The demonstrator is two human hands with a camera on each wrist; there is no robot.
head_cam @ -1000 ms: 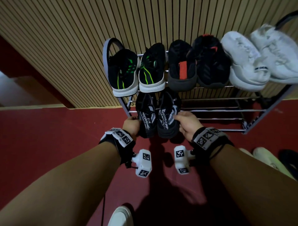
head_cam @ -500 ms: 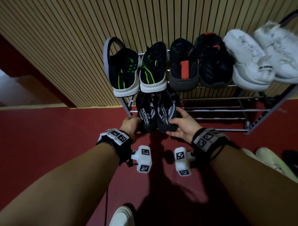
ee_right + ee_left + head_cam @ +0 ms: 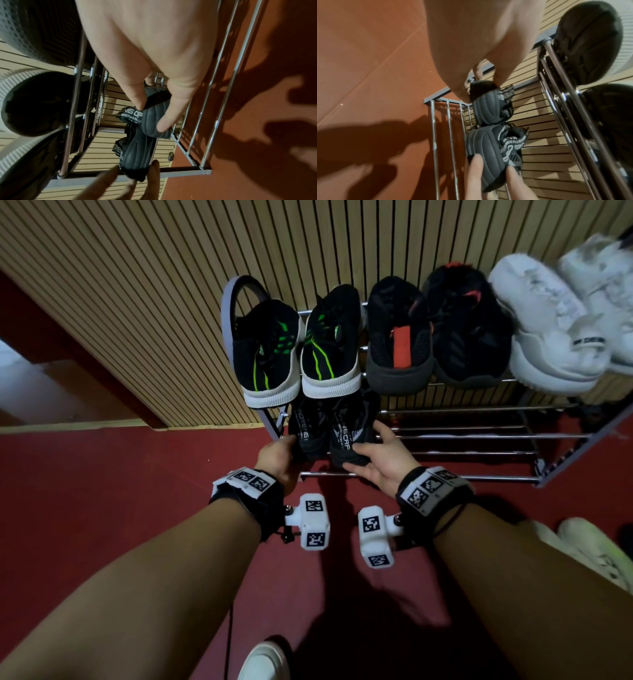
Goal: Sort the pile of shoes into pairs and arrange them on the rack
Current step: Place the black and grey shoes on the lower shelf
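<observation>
Holding one black lettered shoe in each hand, I have both resting on the lower shelf of the rack, heels toward me. My left hand grips the heel of the left black shoe: in the left wrist view the fingers curl over the heel collar. My right hand holds the right black shoe: in the right wrist view the thumb lies on the heel opening and a finger presses the sole from below, so the fingers are clamped on the shoe. The two shoes sit side by side, touching, at the left end of the lower shelf.

Upper shelf, left to right:
- a black-and-green pair
- a black pair with red accents
- a white pair

Both wrists carry straps with printed marker blocks. A slatted wooden wall stands behind the rack. On the red floor, more light-coloured shoes lie at the right edge.
</observation>
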